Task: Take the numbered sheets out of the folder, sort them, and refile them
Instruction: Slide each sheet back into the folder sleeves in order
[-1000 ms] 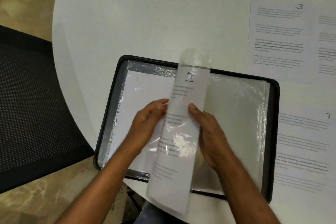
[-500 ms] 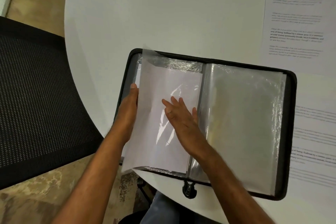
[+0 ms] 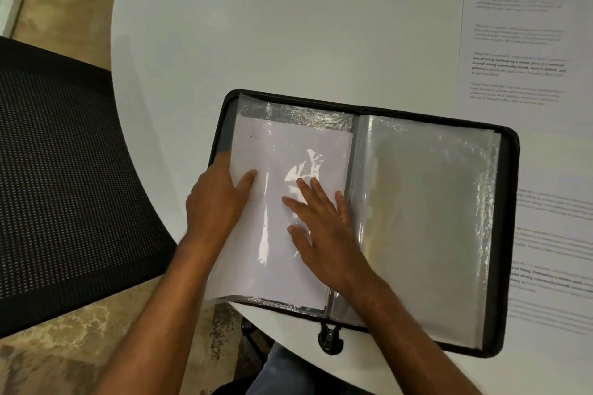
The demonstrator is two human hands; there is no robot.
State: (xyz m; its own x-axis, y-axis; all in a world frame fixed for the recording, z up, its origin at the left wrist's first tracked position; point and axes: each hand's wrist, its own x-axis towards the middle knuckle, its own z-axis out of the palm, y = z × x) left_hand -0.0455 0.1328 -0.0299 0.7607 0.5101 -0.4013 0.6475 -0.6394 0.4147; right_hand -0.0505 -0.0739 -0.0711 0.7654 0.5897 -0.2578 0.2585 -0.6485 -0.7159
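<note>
**Open folder (image 3: 508, 234), both hands on its left page**

A black mesh chair (image 3: 64, 170) stands left of the white tabletop (image 3: 288, 26). The left hand (image 3: 218, 199) grips the plastic sleeve (image 3: 288, 112) by its outer edge, thumb on top. The right hand (image 3: 321, 228) lies flat on it, fingers spread. Inside the sleeve is a sheet (image 3: 256, 234), blank side up. Sheet 3 (image 3: 513, 42) lies far right.

Black zip folder (image 3: 510, 151) lies open flat, blank-side sheet (image 3: 288, 144) sleeved left.

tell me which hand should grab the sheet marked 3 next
Probably the right. The right hand lies flat on the left sleeve, on the side nearer the sheet marked 3; the left hand holds that sleeve's outer edge, farther away.
</note>
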